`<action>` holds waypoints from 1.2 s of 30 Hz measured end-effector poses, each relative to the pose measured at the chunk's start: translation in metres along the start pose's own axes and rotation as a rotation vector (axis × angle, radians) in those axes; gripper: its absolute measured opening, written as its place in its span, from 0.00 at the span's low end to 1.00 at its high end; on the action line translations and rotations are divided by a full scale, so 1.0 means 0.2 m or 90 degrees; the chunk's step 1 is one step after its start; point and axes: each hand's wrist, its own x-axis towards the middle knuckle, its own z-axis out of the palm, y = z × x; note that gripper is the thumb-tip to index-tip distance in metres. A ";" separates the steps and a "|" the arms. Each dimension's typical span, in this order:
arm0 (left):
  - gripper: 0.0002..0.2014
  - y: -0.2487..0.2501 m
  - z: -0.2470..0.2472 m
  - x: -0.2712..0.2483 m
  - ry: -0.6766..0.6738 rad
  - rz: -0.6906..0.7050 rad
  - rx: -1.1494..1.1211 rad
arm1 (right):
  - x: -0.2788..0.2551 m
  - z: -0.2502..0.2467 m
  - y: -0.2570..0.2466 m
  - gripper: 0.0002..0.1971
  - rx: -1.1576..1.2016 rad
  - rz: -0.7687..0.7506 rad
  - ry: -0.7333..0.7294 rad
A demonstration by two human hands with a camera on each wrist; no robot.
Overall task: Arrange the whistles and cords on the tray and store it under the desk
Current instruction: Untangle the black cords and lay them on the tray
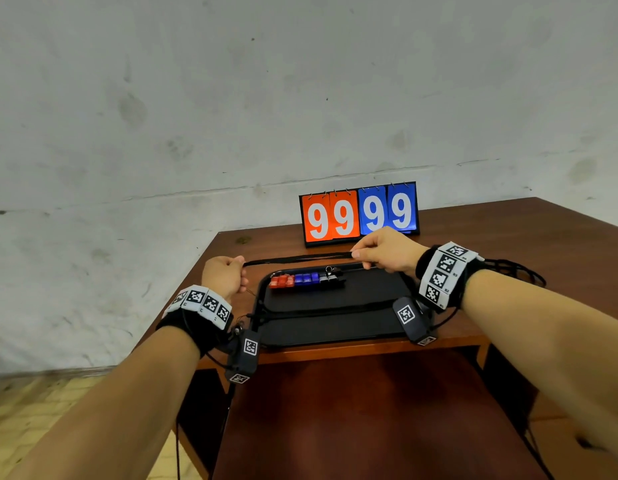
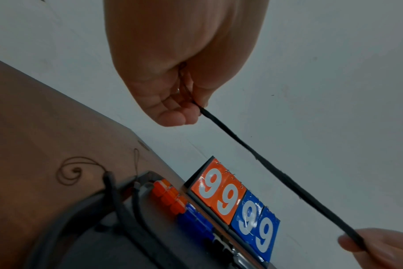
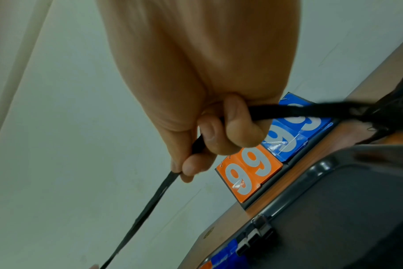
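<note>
A black tray (image 1: 335, 327) lies on the wooden desk (image 1: 508, 237). Red, blue and black whistles (image 1: 305, 280) stand in a row along its far side. Other black cords (image 1: 318, 311) lie across the tray's middle. A black cord (image 1: 297, 259) is stretched taut above the tray's far rim. My left hand (image 1: 227, 273) pinches its left end, and my right hand (image 1: 387, 252) grips its other end. In the left wrist view the cord (image 2: 265, 167) runs from my left hand (image 2: 182, 102) down to the right hand (image 2: 377, 247). The right wrist view shows my right hand (image 3: 219, 138) curled round the cord (image 3: 150, 205).
A flip scoreboard (image 1: 359, 213) reading 99 99 stands behind the tray, near the wall. A thin coiled cord (image 2: 74, 171) lies on the desk left of the tray. More tangled black cords (image 1: 515, 271) sit by my right wrist. An open space shows under the desk (image 1: 352, 410).
</note>
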 end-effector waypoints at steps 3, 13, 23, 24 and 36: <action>0.14 -0.04 -0.05 0.02 0.022 -0.043 0.011 | -0.02 -0.04 0.05 0.08 -0.004 0.011 0.004; 0.09 -0.17 -0.16 0.01 0.033 -0.108 0.055 | -0.08 -0.14 0.28 0.06 -0.014 0.060 0.041; 0.12 -0.24 -0.09 -0.01 0.007 -0.057 0.167 | -0.13 -0.18 0.45 0.03 -0.018 0.161 0.051; 0.12 -0.24 -0.09 -0.01 0.004 -0.051 0.179 | -0.13 -0.19 0.46 0.03 -0.018 0.163 0.064; 0.08 -0.25 -0.05 -0.05 -0.038 -0.021 0.330 | -0.10 -0.17 0.55 0.04 -0.122 0.167 0.109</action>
